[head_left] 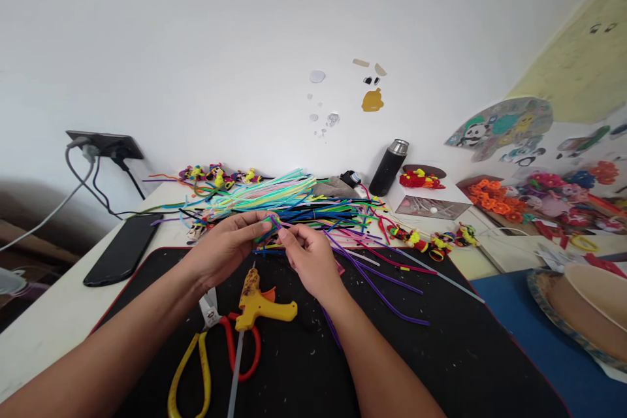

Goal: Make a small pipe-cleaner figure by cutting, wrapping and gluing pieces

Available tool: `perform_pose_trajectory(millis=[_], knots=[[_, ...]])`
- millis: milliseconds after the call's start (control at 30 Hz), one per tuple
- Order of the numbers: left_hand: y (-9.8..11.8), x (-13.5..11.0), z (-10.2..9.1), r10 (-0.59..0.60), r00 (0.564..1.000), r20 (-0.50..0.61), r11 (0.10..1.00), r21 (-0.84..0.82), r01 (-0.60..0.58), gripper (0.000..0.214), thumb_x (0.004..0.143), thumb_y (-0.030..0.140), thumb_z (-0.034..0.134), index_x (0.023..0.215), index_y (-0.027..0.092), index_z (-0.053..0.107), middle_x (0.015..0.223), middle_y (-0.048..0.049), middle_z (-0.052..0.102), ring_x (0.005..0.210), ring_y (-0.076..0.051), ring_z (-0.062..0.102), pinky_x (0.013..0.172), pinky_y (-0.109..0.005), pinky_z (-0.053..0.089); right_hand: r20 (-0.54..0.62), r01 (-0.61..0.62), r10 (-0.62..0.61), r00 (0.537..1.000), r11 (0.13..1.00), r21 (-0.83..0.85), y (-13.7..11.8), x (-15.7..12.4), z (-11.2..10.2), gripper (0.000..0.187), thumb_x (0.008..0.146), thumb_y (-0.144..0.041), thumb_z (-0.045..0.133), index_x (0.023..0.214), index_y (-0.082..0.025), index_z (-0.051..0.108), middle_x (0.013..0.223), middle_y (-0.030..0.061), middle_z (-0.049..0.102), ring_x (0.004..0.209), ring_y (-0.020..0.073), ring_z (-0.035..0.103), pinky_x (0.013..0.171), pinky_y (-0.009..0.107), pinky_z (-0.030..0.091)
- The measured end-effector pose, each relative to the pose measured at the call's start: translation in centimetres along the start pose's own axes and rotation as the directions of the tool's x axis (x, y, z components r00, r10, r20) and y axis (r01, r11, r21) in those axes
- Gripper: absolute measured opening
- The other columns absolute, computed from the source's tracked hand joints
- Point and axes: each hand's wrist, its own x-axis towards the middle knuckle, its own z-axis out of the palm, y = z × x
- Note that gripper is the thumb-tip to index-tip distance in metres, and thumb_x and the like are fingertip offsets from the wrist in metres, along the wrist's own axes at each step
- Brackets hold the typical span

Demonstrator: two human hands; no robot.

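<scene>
Between my two hands is a small bundle of bent pipe cleaners (267,227) in purple, green and blue. My left hand (240,235) pinches it from the left, thumb on top. On the other side my right hand (307,249) closes its thumb and forefinger on the bundle's right edge. Below them on the black mat (392,353) lies a yellow glue gun (262,307) with a glue stick in its back end. It rests across scissors (210,317) with one yellow and one red handle. Purple pipe cleaners (379,294) stretch out to the right.
A heap of coloured pipe cleaners (274,199) lies behind my hands. A black phone (123,251) is at left, a black flask (388,168) and a white drawer box (431,199) at back right. Small finished figures (443,245) lie at right, a bowl (595,300) beyond.
</scene>
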Motion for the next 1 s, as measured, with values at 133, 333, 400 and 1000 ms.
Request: perform_pose_trajectory(millis=[133,333,400,1000], knots=[[0.1,-0.1,0.2,-0.010,0.999,0.039,1.000,-0.015,0.011,0.024,0.077,0.037,0.093,0.091,0.020,0.085,0.096,-0.0081,0.081,0.086,-0.021,0.068,0.081,-0.030,0.056,0.005,-0.009,0.009,1.000,1.000,0.018,-0.1,0.0,0.0,0.045,0.094,-0.064,0.067,0.078,-0.022,0.063,0.052,-0.0060,0.048,0.048,0.0126,0.039,0.046,0.025,0.028],[-0.1,-0.1,-0.1,-0.042,0.998,0.051,0.997,-0.067,0.045,0.022,0.077,0.034,0.094,0.090,0.019,0.086,0.093,-0.0077,0.079,0.080,-0.018,0.066,0.075,-0.026,0.056,0.013,-0.033,0.033,0.999,0.998,0.050,-0.5,0.1,0.1,0.044,0.091,-0.064,0.072,0.077,-0.022,0.065,0.052,-0.0058,0.048,0.047,0.0125,0.039,0.046,0.026,0.029],[0.0,-0.1,-0.1,-0.061,0.996,0.061,0.995,-0.072,0.065,0.023,0.076,0.035,0.095,0.089,0.018,0.086,0.088,-0.0066,0.077,0.077,-0.016,0.063,0.071,-0.024,0.055,0.012,-0.033,0.032,0.999,0.998,0.060,-0.6,0.1,0.1,0.043,0.090,-0.063,0.073,0.077,-0.022,0.066,0.052,-0.0058,0.048,0.047,0.0126,0.040,0.046,0.026,0.029],[0.1,-0.3,-1.0,-0.007,1.000,0.024,0.964,0.265,0.001,0.050,0.076,0.056,0.090,0.114,0.023,0.086,0.121,-0.0117,0.082,0.121,-0.036,0.069,0.110,-0.048,0.049,0.002,-0.018,0.018,1.000,1.000,0.017,0.3,0.3,-0.4,0.049,0.093,-0.067,0.069,0.074,-0.022,0.058,0.051,-0.0072,0.048,0.045,0.0107,0.038,0.045,0.024,0.028]])
